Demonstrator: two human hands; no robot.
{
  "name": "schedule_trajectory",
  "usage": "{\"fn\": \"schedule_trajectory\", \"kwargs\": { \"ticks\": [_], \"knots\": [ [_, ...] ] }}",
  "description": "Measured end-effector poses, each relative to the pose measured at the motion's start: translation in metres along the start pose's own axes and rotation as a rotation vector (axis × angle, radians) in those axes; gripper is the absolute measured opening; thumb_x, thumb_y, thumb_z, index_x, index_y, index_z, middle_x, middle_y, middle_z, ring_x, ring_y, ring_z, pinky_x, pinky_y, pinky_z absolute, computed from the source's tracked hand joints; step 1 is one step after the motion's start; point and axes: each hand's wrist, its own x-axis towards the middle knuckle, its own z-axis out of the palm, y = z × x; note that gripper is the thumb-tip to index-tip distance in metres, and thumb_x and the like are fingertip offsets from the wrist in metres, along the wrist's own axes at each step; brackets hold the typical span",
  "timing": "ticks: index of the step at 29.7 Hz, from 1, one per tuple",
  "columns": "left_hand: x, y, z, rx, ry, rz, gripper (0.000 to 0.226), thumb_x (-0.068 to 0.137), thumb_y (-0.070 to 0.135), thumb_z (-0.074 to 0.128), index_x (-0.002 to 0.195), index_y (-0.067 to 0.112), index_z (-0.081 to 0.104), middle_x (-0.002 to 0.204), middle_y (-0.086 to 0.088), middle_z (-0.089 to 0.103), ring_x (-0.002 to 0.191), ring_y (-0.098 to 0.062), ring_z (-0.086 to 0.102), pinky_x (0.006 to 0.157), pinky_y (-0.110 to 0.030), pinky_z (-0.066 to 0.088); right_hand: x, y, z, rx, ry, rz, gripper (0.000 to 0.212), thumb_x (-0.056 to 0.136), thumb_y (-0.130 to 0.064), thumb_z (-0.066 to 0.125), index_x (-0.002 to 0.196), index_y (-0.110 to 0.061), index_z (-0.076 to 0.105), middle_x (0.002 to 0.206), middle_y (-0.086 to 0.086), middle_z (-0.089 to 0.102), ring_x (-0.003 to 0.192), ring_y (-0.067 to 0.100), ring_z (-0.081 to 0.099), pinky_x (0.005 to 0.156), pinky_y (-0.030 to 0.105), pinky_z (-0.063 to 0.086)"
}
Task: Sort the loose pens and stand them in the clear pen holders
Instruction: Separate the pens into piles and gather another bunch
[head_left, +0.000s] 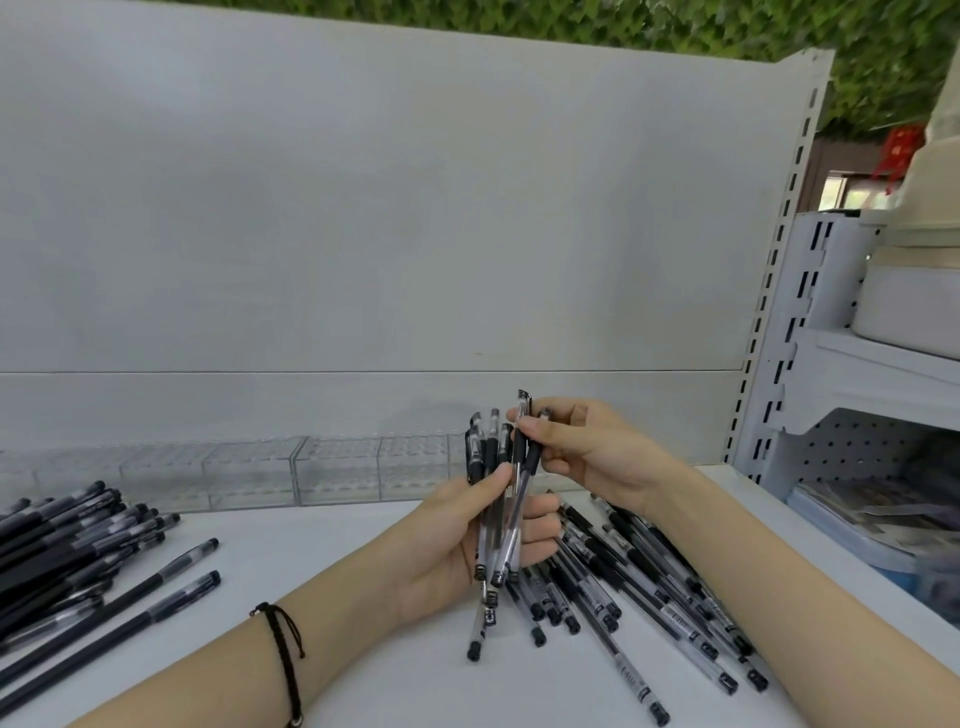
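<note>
Nearest, a black braided bracelet (284, 644) circles the left wrist above the white surface (322, 582). Loose pens (641, 590) lie in a fanned heap under and beside the right forearm, and a second heap of dark pens (62, 551) lies at the left edge, with two single pens (182, 562) just beside it. The left hand (447, 551) grips a bundle of pens (491, 457) upright, thumb across the barrels. The right hand (592, 452) pinches one pen (531, 458) of that bundle by its black grip between thumb and fingertips. Behind the hands, a row of clear pen holders (337, 467) stands along the grey back panel (363, 208).
</note>
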Motion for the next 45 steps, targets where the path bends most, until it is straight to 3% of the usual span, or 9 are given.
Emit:
{"fn": "schedule_trajectory", "kwargs": {
  "ticks": [7,12,20,24,28,33,36,41,45],
  "knots": [
    [0.002,-0.003,-0.005,0.017,-0.109,-0.002,0.039,0.079,0.027,0.065,0.112,0.010,0.054,0.062,0.000,0.047,0.045,-0.007,0.042,0.041,-0.019,0.041,0.003,0.004,0.004,-0.144,0.095,-0.048,0.041,0.064,-0.018,0.079,0.099,-0.005,0.064,0.077,0.009,0.059,0.051,0.015,0.043,0.045,0.018,0.040],
    [0.006,0.002,-0.005,-0.041,-0.024,0.038,0.031,0.071,0.032,0.068,0.092,0.014,0.055,0.053,0.007,0.030,0.037,-0.003,0.026,0.034,-0.014,0.024,0.005,0.008,0.006,-0.075,0.133,-0.009,0.026,0.092,-0.026,0.060,0.106,-0.004,0.060,0.083,0.003,0.056,0.054,0.010,0.048,0.044,0.019,0.039],
    [0.009,0.011,-0.023,0.051,0.245,0.136,0.033,0.066,0.037,0.074,0.077,0.019,0.050,0.046,0.008,0.028,0.034,-0.005,0.024,0.033,-0.016,0.021,-0.003,0.013,-0.006,-0.869,-0.096,0.060,0.022,0.086,-0.034,0.070,0.098,-0.015,0.072,0.076,-0.012,0.064,0.061,0.002,0.052,0.060,0.015,0.043],
    [0.009,0.009,-0.024,-0.006,0.244,0.094,0.034,0.064,0.035,0.076,0.075,0.020,0.048,0.047,0.008,0.030,0.034,-0.005,0.025,0.034,-0.016,0.021,-0.005,0.014,-0.009,-1.018,-0.189,0.099,0.024,0.080,-0.038,0.076,0.098,-0.023,0.073,0.064,-0.021,0.061,0.057,-0.005,0.050,0.058,0.012,0.037],
    [0.010,0.008,-0.024,-0.043,0.237,0.074,0.031,0.063,0.033,0.076,0.071,0.020,0.049,0.048,0.007,0.031,0.034,-0.005,0.026,0.035,-0.016,0.022,-0.003,0.017,-0.016,-1.037,-0.234,0.094,0.035,0.064,-0.059,0.074,0.086,-0.032,0.073,0.092,0.011,0.069,0.070,0.014,0.053,0.071,0.040,0.049],
    [0.009,0.010,-0.024,-0.057,0.260,0.073,0.026,0.068,0.029,0.074,0.067,0.016,0.052,0.050,0.003,0.043,0.038,-0.009,0.043,0.036,-0.017,0.038,-0.007,0.010,-0.021,-0.800,-0.233,0.083,0.011,0.081,-0.030,0.076,0.085,-0.021,0.071,0.076,0.002,0.065,0.068,0.008,0.053,0.064,0.023,0.043],
    [0.009,0.012,-0.024,-0.058,0.278,0.129,0.019,0.072,0.024,0.075,0.067,0.009,0.064,0.064,-0.007,0.065,0.059,-0.017,0.067,0.060,-0.027,0.059,-0.005,0.005,-0.018,-0.403,-0.157,0.038,0.007,0.083,-0.010,0.070,0.089,-0.010,0.066,0.070,-0.005,0.065,0.059,0.006,0.053,0.055,0.019,0.043],
    [0.003,0.010,-0.017,-0.058,0.141,0.004,0.045,0.089,0.024,0.063,0.120,-0.008,0.060,0.107,-0.022,0.071,0.093,-0.029,0.072,0.076,-0.037,0.060,0.001,0.006,-0.011,-0.063,-0.044,0.013,0.026,0.074,-0.014,0.070,0.099,-0.008,0.067,0.075,-0.001,0.062,0.061,0.010,0.053,0.051,0.019,0.042],
    [-0.002,0.005,-0.008,0.087,0.118,-0.022,0.032,0.090,0.028,0.063,0.112,0.004,0.064,0.096,-0.016,0.074,0.062,-0.019,0.071,0.054,-0.030,0.059,0.001,0.011,-0.003,-0.174,-0.035,0.026,0.022,0.083,-0.011,0.068,0.104,-0.005,0.068,0.070,-0.006,0.064,0.059,0.007,0.052,0.052,0.018,0.040]
  ]
}}
